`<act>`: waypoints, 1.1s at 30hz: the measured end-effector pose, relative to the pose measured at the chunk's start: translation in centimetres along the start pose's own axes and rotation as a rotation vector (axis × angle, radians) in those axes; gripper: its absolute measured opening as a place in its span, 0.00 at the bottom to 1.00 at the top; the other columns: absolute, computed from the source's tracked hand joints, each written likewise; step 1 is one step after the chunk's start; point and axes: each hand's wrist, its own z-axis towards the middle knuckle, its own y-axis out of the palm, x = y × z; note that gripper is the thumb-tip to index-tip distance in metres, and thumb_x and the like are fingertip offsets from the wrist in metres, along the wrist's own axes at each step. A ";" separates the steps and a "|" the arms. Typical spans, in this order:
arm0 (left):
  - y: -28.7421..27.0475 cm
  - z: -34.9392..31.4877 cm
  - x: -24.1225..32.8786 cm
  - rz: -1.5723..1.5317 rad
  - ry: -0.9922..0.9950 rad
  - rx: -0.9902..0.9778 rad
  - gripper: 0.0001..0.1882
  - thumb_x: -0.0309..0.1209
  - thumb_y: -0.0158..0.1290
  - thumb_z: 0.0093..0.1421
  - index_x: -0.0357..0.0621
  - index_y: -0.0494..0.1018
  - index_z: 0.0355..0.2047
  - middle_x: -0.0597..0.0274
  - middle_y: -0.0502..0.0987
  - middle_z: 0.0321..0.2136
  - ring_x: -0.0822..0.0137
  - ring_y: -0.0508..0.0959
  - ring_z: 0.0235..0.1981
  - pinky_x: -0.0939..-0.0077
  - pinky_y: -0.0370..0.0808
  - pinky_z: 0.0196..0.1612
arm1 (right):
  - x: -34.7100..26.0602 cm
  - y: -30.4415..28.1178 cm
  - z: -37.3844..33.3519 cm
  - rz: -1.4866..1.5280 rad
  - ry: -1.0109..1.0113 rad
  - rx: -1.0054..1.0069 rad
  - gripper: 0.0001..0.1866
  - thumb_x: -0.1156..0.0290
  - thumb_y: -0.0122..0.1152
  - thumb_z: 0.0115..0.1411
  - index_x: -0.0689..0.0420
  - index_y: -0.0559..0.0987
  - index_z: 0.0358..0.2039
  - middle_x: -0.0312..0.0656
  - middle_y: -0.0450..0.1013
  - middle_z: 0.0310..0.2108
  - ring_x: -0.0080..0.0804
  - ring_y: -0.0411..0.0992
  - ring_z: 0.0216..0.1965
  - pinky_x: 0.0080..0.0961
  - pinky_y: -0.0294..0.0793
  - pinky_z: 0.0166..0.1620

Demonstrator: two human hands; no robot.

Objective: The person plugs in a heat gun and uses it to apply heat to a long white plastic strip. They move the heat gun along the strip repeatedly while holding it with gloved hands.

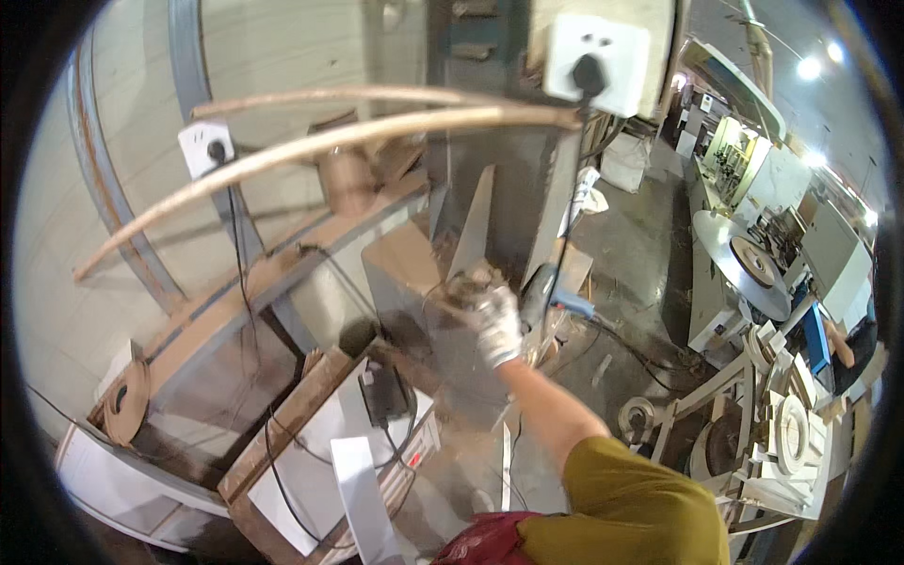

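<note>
My right hand [499, 328], in a white work glove, reaches forward at the middle of the view. Its bare forearm comes out of an olive sleeve at the lower right. The fingers are smeared by motion and meet a brownish-grey lump [469, 285] on a dusty ledge; whether they grip it cannot be told. Just right of the glove lies a tool with a blue handle [571, 302] and a dark body. Behind the lump stands a pointed upright board [474, 218]. My left hand is out of view.
Curved wooden strips [311, 141] stretch across the upper left. A black adapter [383, 395] with trailing cables rests on a white board at lower left. White sockets [598, 66] hang above. At right are a large disc machine [744, 259], stacked wooden parts [791, 433] and another person's arm [836, 344].
</note>
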 end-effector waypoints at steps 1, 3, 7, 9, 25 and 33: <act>0.0 -0.4 -0.5 -0.018 -0.009 0.001 0.19 0.42 0.58 0.59 0.40 0.75 0.43 0.60 0.80 0.30 0.66 0.77 0.32 0.67 0.75 0.35 | -0.2 -2.3 0.6 -0.088 -0.083 -0.010 0.18 0.64 0.60 0.62 0.56 0.72 0.50 0.41 0.70 0.42 0.32 0.69 0.43 0.29 0.69 0.48; -0.2 -1.5 -1.9 -0.049 -0.030 0.008 0.20 0.43 0.58 0.59 0.40 0.75 0.43 0.61 0.80 0.30 0.67 0.77 0.32 0.68 0.75 0.35 | -1.5 -7.1 2.0 -0.336 0.057 0.213 0.22 0.71 0.61 0.59 0.56 0.69 0.54 0.41 0.70 0.43 0.33 0.70 0.42 0.29 0.70 0.45; -0.4 -3.5 -3.2 -0.167 -0.104 0.070 0.20 0.43 0.59 0.59 0.39 0.76 0.42 0.61 0.80 0.30 0.68 0.77 0.32 0.70 0.74 0.36 | -4.3 -13.5 4.3 -0.455 0.263 0.245 0.25 0.77 0.60 0.56 0.57 0.69 0.55 0.45 0.72 0.44 0.35 0.71 0.44 0.31 0.73 0.47; -0.7 -3.9 -2.7 -0.185 -0.171 0.124 0.20 0.43 0.60 0.58 0.39 0.76 0.42 0.61 0.80 0.30 0.68 0.77 0.33 0.70 0.74 0.36 | -4.0 -15.7 5.2 -1.205 0.227 0.237 0.29 0.67 0.69 0.49 0.56 0.71 0.52 0.50 0.72 0.46 0.45 0.73 0.45 0.39 0.73 0.51; -1.9 -2.8 1.5 0.213 -0.246 0.471 0.11 0.27 0.48 0.60 0.42 0.75 0.42 0.50 0.79 0.28 0.58 0.78 0.28 0.69 0.73 0.34 | 9.7 -29.2 18.3 -0.419 0.862 -0.302 0.22 0.62 0.45 0.71 0.60 0.66 0.60 0.39 0.72 0.51 0.31 0.71 0.46 0.30 0.68 0.54; -1.6 -3.4 -1.5 0.243 -0.346 0.579 0.15 0.31 0.53 0.61 0.45 0.74 0.48 0.49 0.81 0.34 0.54 0.82 0.32 0.65 0.76 0.36 | 4.1 -30.0 13.1 -0.480 0.780 -0.657 0.27 0.64 0.61 0.61 0.61 0.67 0.57 0.42 0.77 0.34 0.32 0.74 0.24 0.27 0.74 0.27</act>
